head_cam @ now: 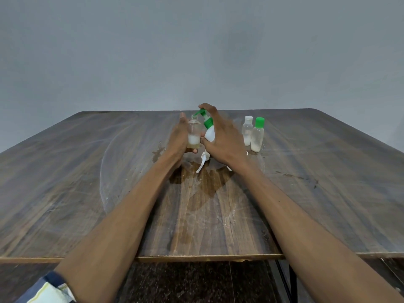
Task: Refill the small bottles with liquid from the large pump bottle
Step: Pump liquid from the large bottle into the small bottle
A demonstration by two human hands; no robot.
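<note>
Small open bottle [193, 134], partly filled, sits gripped in the left hand [179, 136] above the tabletop [87, 171]; the right hand [220, 138] wraps the pump bottle [209, 130], tilting its green nozzle toward that mouth; two capped bottles [253, 134] stand right

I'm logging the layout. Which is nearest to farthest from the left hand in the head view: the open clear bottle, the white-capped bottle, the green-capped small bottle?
1. Open clear bottle: held in the left hand.
2. White-capped bottle: standing to the right, past the right hand.
3. Green-capped small bottle: farthest right, beside the white-capped one.
</note>
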